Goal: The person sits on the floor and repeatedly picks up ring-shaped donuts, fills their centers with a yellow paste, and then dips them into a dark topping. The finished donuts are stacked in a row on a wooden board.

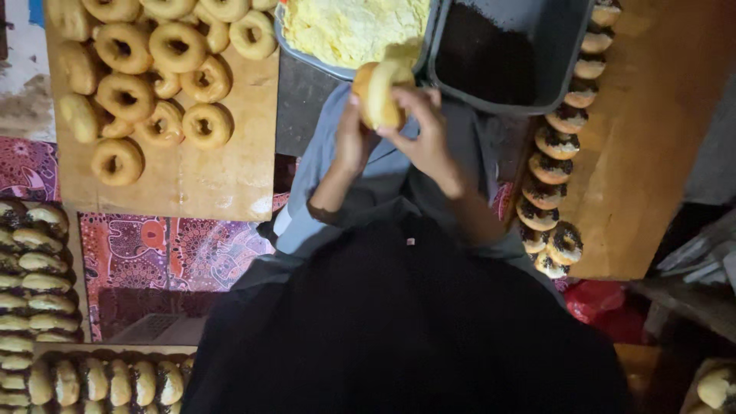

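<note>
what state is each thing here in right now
doughnut in hands: plain, held on edge by both hands
left hand: gripping doughnut
right hand: gripping doughnut
plain doughnuts: piled on wooden board
grated cheese tray: nearly full
chocolate sprinkles tray: partly filled
topped doughnuts: lined up

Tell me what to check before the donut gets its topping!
1. Donut held by both hands, left hand and right hand: ok.
2. Tray of yellow shredded topping right under the donut: ok.
3. Dark sprinkles tray within reach beside it: ok.
4. Donut already spread with cream: cannot tell, that side is hidden.
5. Plain donuts on the wooden board waiting: ok.
6. Room at the end of the row of topped donuts: cannot tell.
</note>
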